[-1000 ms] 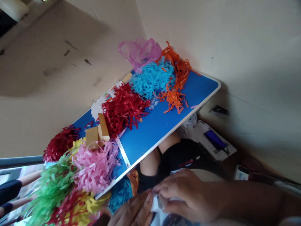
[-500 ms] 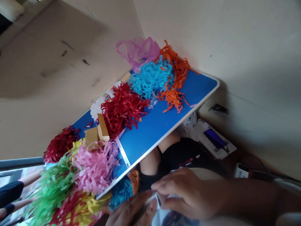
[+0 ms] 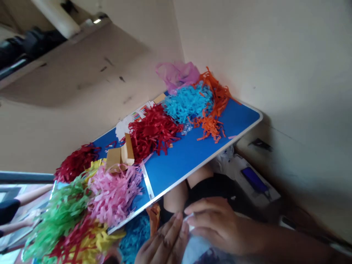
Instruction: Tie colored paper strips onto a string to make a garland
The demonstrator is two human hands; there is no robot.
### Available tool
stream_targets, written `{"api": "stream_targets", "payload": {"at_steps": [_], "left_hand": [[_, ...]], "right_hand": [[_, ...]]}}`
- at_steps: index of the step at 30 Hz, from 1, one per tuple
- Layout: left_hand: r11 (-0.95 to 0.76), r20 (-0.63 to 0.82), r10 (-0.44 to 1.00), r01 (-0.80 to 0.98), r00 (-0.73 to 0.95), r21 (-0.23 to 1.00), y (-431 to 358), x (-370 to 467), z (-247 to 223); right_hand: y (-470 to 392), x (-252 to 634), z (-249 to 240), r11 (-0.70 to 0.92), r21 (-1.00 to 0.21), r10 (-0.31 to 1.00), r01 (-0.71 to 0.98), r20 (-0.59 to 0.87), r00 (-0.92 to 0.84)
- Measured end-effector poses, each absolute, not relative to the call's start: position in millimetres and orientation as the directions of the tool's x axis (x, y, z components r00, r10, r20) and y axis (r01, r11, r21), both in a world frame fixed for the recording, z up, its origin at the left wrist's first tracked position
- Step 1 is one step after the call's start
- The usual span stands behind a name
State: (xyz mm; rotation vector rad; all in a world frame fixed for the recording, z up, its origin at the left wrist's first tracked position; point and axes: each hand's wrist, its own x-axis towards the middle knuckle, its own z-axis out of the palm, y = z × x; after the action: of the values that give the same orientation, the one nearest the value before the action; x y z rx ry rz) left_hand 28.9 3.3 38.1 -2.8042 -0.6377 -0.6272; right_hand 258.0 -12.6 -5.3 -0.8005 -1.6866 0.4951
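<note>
Between the fingertips of both hands is one small white piece, seemingly of paper (image 3: 189,221). The left hand (image 3: 165,240) and the right hand (image 3: 216,223) hold it in a narrow grip, with fingers close together; how the thumbs press, I cannot tell. Beyond the grip is a blue table with white rim (image 3: 176,165). On it, to the left of the grip, lies a fluffy heap of pink strips (image 3: 115,194); farther away are a heap of red strips (image 3: 154,128) and a heap of light-blue strips (image 3: 188,102).
</note>
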Motion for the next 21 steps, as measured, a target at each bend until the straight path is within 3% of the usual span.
{"api": "stream_targets", "payload": {"at_steps": [3, 6, 13, 17, 21], "left_hand": [[-0.845, 0.454, 0.458, 0.533, 0.765, -0.044, 6, 26, 41], [-0.796, 0.536, 0.567, 0.584, 0.626, 0.160, 6, 25, 36], [-0.697, 0.611, 0.689, 0.588, 0.390, 0.411, 17, 26, 11], [-0.537, 0.544, 0.816, 0.605, 0.197, 0.588, 19, 22, -1], [-0.436, 0.478, 0.875, 0.558, 0.078, 0.706, 12, 17, -2]], "right_hand": [[-8, 263, -11, 0.619, -0.736, 0.778, 0.272, 0.623, -0.084], [2, 266, -13, 0.576, -0.791, 0.817, 0.207, 0.564, -0.120], [33, 259, -13, 0.630, -0.747, 0.776, 0.213, 0.617, -0.130], [36, 259, -18, 0.580, -0.781, 0.809, 0.232, 0.586, -0.050], [32, 262, -17, 0.550, -0.794, 0.832, 0.258, 0.547, -0.091]]}}
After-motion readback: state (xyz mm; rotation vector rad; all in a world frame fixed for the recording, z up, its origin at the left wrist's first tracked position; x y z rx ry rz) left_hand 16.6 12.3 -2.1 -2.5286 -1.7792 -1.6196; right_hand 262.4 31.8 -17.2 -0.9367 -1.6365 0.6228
